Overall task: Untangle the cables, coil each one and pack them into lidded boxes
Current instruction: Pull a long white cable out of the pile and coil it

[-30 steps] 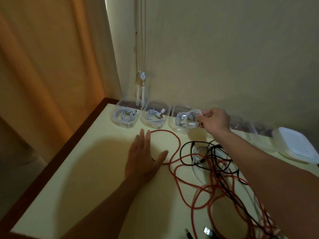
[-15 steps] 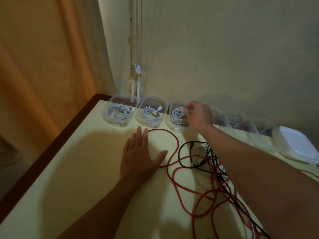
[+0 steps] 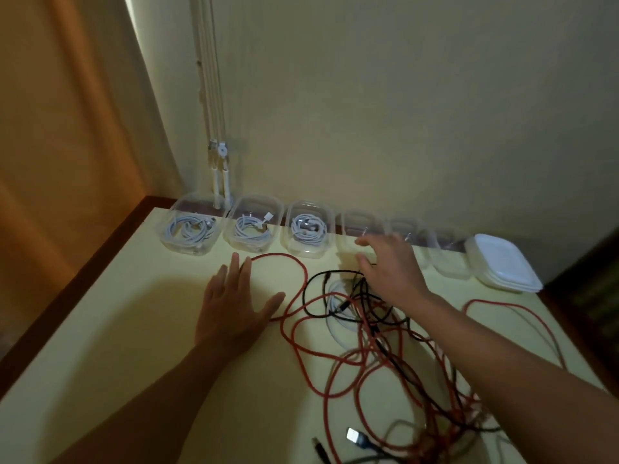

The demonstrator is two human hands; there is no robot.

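1. The right hand (image 3: 390, 266) hovers over the far edge of the tangle (image 3: 378, 333) with its fingers (image 3: 363, 242) spread and nothing held. Closing on the knot blind could catch a red cable (image 3: 303, 360) and a black cable (image 3: 321, 279) together, and a pull would likely tighten the snarl rather than free one strand.
2. The left hand (image 3: 234, 306) lies flat on the counter (image 3: 110, 333), fingers together and thumb out, just touching a red loop to its right. If it does not pin that loop, a tug from the right could drag the whole heap.
3. Three clear boxes at the far left, first (image 3: 191, 229), second (image 3: 253, 229) and third (image 3: 308, 231), each hold a coiled white cable and stand unlidded. A dragged cable sweeping far could knock them or spring a coil out.
4. The empty boxes (image 3: 360, 229) just beyond the right hand look light; a knuckle could tip them.
5. The lid stack (image 3: 499, 262) sits at the far right near the counter's edge, with a red loop near it; a snag there might pull lids off.
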